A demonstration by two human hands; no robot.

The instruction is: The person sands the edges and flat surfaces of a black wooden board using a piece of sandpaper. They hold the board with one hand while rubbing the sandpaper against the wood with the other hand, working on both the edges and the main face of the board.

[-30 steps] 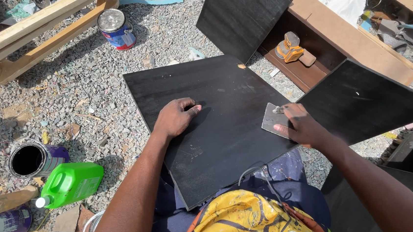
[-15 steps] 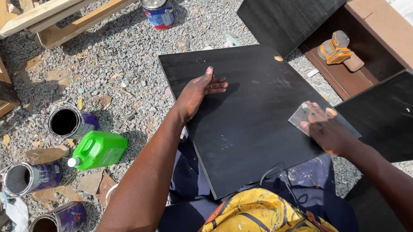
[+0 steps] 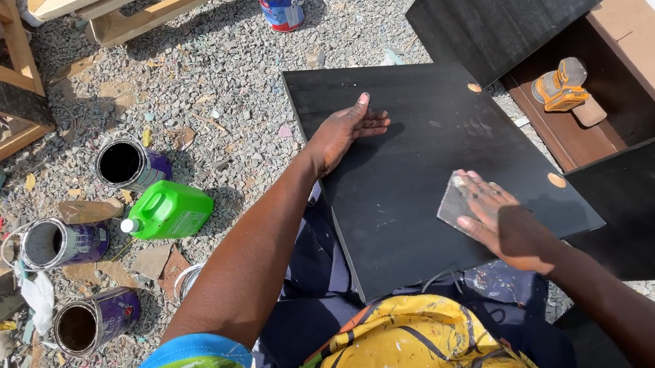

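I see a black painted board (image 3: 420, 177), flat, rectangular and matt, lying across my lap with its far edge out over the gravel. Faint pale scuff marks show on its upper right area, and two small tan round spots sit near its right edge. A small grey sheet of sandpaper (image 3: 454, 204) lies flat on the board's right half, its near part covered by fingers.

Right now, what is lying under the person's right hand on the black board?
A small grey sheet, maybe sandpaper, lies flat on the black board under the right hand. Only its left part shows; the fingers cover the rest.
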